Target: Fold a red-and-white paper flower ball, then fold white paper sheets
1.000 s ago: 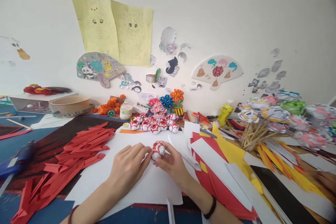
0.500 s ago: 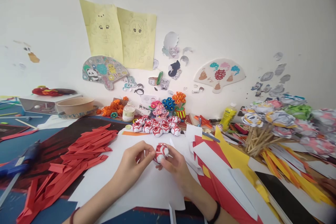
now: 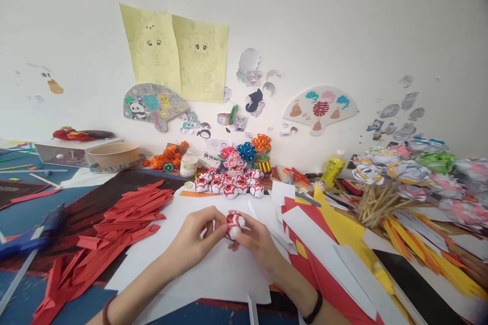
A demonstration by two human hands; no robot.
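A red and white paper flower (image 3: 236, 224) is held up over the white paper sheets (image 3: 190, 284). From the right, the fingers of my right hand (image 3: 259, 244) wrap round it, thumb at its lower front. My left hand (image 3: 204, 231) pinches at its left edge with thumb and forefinger; the bit between those fingertips is too small to make out. Just beyond my hands sits a cluster of similar red and white paper flowers (image 3: 231, 191). To the left of my left arm lies a heap of folded red paper strips (image 3: 118, 228).
A blue glue gun (image 3: 34, 236) lies far left. Red paper (image 3: 316, 274), yellow paper (image 3: 335, 223) and a dark phone (image 3: 415, 284) spread on the right, below a bunch of paper flowers on sticks (image 3: 373, 205). A glue bottle (image 3: 188, 163) and a yellow bottle (image 3: 332, 169) stand along the wall.
The camera view has shifted slightly. Both hands stay at the paper flower, which appears turned a little between the fingers.
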